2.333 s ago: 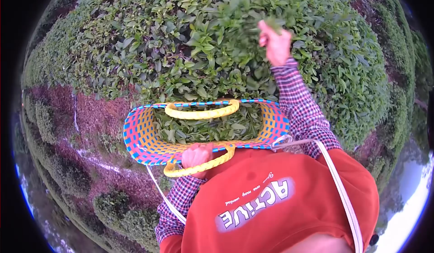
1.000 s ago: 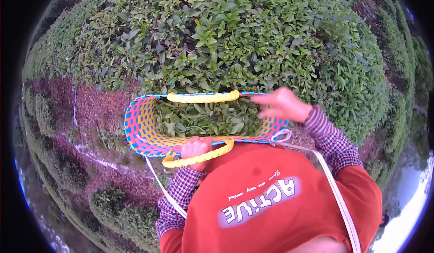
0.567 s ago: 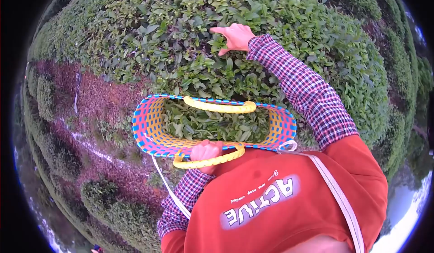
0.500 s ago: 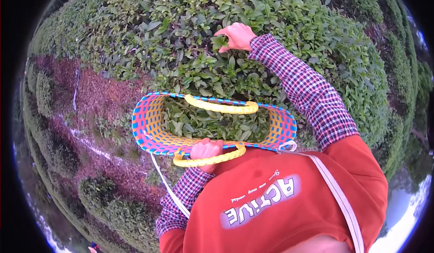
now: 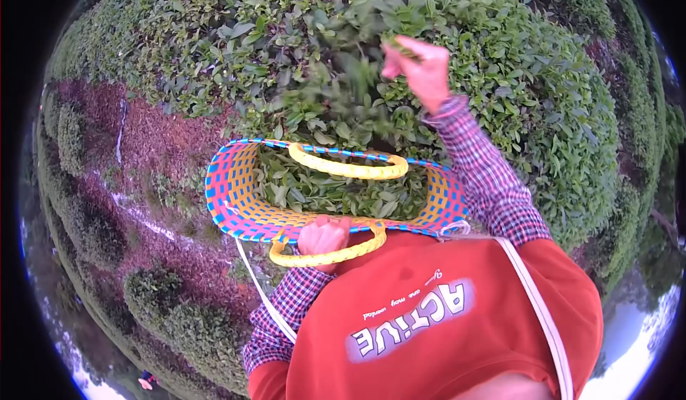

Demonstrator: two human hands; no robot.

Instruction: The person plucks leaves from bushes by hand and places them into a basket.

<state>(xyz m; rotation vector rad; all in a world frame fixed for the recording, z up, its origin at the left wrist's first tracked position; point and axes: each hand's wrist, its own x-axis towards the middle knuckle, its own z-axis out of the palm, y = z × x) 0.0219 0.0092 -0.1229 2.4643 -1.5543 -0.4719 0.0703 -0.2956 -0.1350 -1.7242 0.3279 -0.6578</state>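
A woven basket (image 5: 239, 178) in blue, pink and yellow hangs at my front. Green leaves (image 5: 343, 194) lie inside it. My left hand (image 5: 324, 236) is closed over its near rim, within the loop of the near yellow handle (image 5: 330, 258). Over the tea bush (image 5: 514, 78), my right hand (image 5: 423, 70) is closed with a bit of green leaf (image 5: 406, 47) showing between thumb and fingers. The leaves just left of that hand are smeared by motion.
A white strap (image 5: 536, 307) runs from the basket up over my red top (image 5: 471, 328). Reddish bare soil (image 5: 179, 136) lies to the left, with more bushes (image 5: 179, 314) beyond. Far off at the bottom left is a small, indistinct red-and-pink shape (image 5: 146, 381).
My right hand has moved right and slightly down, pulling away from the shoots with leaf in its fingers. The leaves there now blur. My left hand stays on the basket rim.
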